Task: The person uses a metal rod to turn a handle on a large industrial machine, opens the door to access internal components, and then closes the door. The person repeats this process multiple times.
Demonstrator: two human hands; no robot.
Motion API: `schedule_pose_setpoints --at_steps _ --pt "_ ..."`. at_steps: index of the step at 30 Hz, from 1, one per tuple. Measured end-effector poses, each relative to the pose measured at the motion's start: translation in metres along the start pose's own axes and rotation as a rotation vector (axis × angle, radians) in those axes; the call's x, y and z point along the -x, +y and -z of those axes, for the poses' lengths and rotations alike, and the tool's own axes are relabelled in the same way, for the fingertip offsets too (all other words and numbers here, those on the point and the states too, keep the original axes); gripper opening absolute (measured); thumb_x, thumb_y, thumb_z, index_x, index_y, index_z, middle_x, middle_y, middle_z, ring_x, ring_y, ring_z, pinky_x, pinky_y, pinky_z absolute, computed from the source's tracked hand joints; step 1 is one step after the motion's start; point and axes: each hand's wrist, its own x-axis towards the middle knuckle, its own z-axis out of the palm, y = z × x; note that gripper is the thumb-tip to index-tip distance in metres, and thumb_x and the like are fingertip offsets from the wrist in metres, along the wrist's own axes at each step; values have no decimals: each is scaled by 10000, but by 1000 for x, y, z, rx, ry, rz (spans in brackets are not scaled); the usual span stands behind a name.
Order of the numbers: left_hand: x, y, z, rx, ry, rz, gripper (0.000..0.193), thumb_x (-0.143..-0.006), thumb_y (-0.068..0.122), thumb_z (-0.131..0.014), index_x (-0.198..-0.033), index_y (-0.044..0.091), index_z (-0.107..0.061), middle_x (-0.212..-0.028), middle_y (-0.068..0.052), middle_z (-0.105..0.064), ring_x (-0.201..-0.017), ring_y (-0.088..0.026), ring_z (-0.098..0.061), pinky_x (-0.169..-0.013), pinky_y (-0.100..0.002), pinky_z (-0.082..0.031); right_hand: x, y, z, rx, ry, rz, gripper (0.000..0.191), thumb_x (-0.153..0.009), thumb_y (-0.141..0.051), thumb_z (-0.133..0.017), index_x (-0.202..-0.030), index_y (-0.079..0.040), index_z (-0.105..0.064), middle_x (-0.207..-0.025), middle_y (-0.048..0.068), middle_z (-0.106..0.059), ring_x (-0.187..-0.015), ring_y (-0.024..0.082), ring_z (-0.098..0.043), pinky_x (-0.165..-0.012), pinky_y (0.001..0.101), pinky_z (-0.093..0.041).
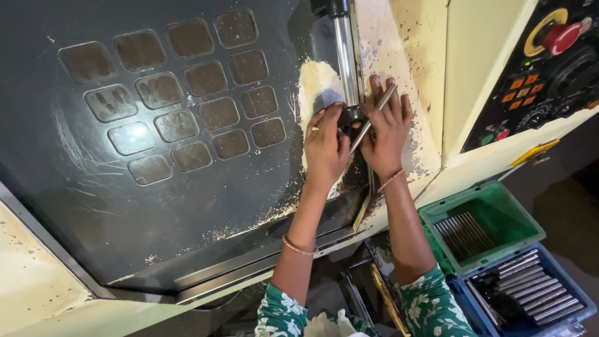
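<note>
A thin metal rod (372, 118) lies between the two hands, its long axis slanting from upper right, near the right fingertips, down to lower left at the foot of the door handle (346, 56) on the dark machine door (187, 206). The right hand (387, 134) is closed on the rod along most of its length and is the nearer one; the left hand (326, 146) sits just beside it, fingers curled at the rod's lower end against the handle base.
</note>
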Motion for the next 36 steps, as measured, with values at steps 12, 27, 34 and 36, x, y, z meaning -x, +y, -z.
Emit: schedule_pose_setpoints --at_steps 12,27,34,36 --pt "1 -2 -1 -6 -18 14 571 -833 -30 -617 -1390 29 -508 -1316 -186 -657 -1152 -386 -672 -1165 -481 -443 0 2 -2 -6 8 3 250 -982 -208 -670 -1204 -93 -650 -1645 128 -448 -1583 366 -299 -1284 542 -141" --pt "1 -1 -4 -6 0 16 560 -830 -34 -616 -1378 36 -522 -1303 -177 -664 -1170 -398 -668 -1151 -475 -451 2 5 -3 5 9 -6 234 -985 -203 -663 -1196 -103 -651 -1647 122 -447 -1584 361 -299 -1285 531 -134" --pt "2 -1 -5 12 -1 25 541 -845 -42 -604 -1376 32 -525 -1297 -183 -668 -1143 -378 -682 -1176 -485 -449 2 4 -2 20 -2 -18 263 -953 -146 -637 -1211 -101 -655 -1657 116 -446 -1594 356 -294 -1290 527 -128" --pt "2 -1 -4 7 3 24 534 -846 -43 -604 -1370 32 -529 -1293 -182 -672 -1151 -389 -678 -1168 -480 -450 2 3 -1 -3 0 -11 255 -963 -178 -662 -1203 -95 -649 -1646 127 -439 -1580 362 -291 -1276 530 -127"
